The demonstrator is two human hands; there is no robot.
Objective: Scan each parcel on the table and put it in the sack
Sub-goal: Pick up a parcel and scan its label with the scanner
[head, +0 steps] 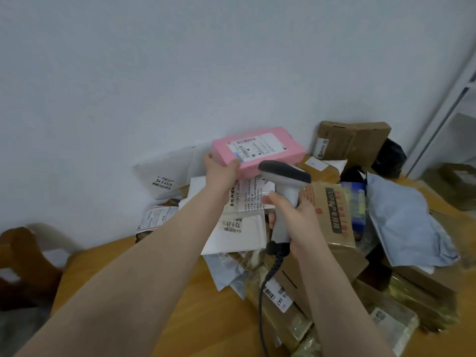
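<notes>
Light wooden table, against a pale wall. Most of its far and right side sits under a loose heap of parcels: cartons, poly mailers, taped bundles, many overlapping. A crumpled pale blue plastic mailer lies at the heap's right. A flat brown cardboard box leans on the wall behind it. No sack in view.

The parcel in hand is a flat pink rectangular box, held up above the heap, clear of the other parcels, top face tilted toward the camera. The left hand grasps it at its near left end, thumb on the front edge, fingers wrapped behind.

A grey and white pistol-grip barcode scanner sits just below and in front of the box. Its head points at the box's near edge. The right hand clenches the handle; I cannot tell whether a finger is on the trigger. A dark coiled cable trails down across the parcels.

A white shipping label with barcodes lies on the top face.

Step judged: scanning, early in the task given the heap. To do it well, tip the label face further toward the scanner head or raise the scanner, hold the box steady, keep the thumb off the barcodes, and keep the beam off neighbouring labels below.
</notes>
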